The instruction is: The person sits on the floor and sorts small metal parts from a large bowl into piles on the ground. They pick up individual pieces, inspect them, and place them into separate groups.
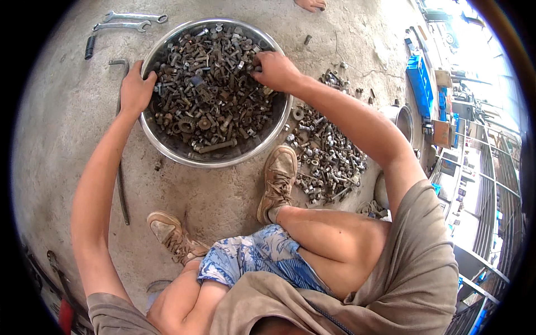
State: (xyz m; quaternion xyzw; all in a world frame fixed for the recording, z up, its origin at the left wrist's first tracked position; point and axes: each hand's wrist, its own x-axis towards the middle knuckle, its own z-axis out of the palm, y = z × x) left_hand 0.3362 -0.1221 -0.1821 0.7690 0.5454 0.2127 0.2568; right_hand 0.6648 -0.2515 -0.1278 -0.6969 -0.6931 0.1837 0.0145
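Observation:
A wide shiny metal basin stands on the concrete floor, heaped with loose bolts, nuts and washers, many dark and rusty. My left hand grips its left rim, the thumb on the inside and the fingers over the outer wall. Over the right side of the heap, my right hand has its fingers curled down at the bolts. A small dark piece shows at those fingertips, too little of it visible to name. One long bolt lies near the basin's front wall.
Right of the basin spreads a pile of loose bolts and nuts, beside my shoe. Two wrenches, a black socket and a long bent bar lie left. Another person's hand shows at the top. Shelving stands right.

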